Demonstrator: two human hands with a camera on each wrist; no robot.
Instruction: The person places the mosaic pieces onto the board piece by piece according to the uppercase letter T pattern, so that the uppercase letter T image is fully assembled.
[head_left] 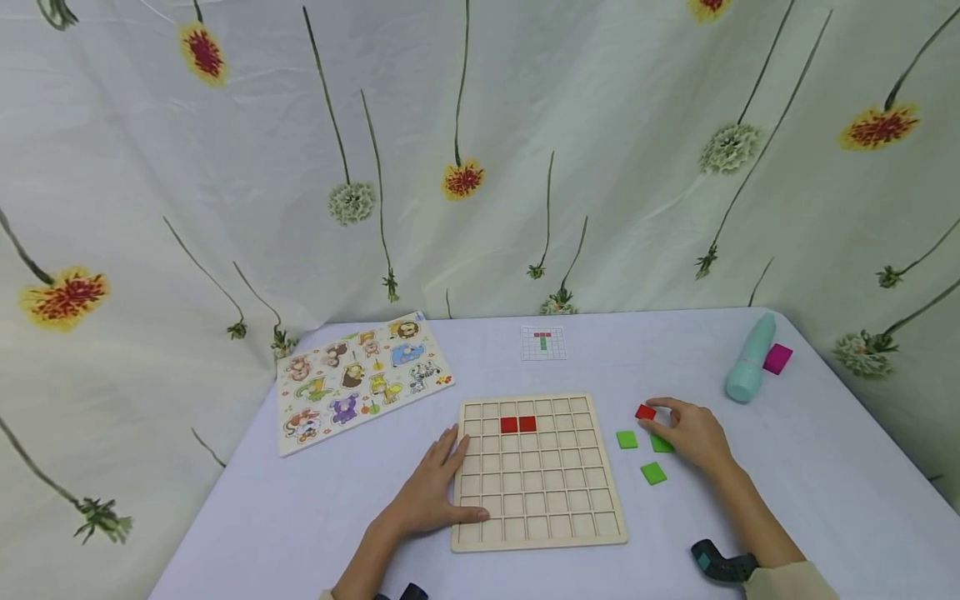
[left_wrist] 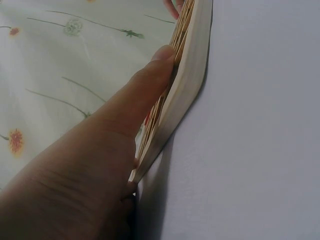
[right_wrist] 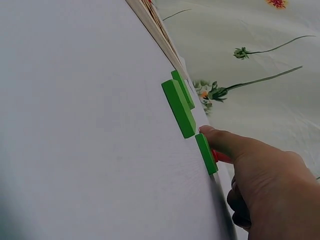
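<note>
A wooden grid board (head_left: 540, 546) lies in the middle of the table, with two red square tiles (head_left: 518, 425) side by side in its second row from the top. My left hand (head_left: 427, 492) rests spread along the board's left edge, its thumb (left_wrist: 155, 70) over the lower part of the grid. To the right of the board, my right hand (head_left: 696, 435) pinches a red tile (head_left: 645, 412) between thumb and fingers. Under this hand lies a green tile (head_left: 662, 444), partly covered. Two more green tiles (head_left: 627, 439) are close by, left of and below it.
Behind the board lies a small pattern card (head_left: 543, 342) with red and green squares. An animal puzzle board (head_left: 360, 379) sits at the back left. A teal bottle-like object (head_left: 751, 358) and a magenta piece (head_left: 777, 358) are at the back right. Flowered cloth (head_left: 637, 167) hangs behind the table.
</note>
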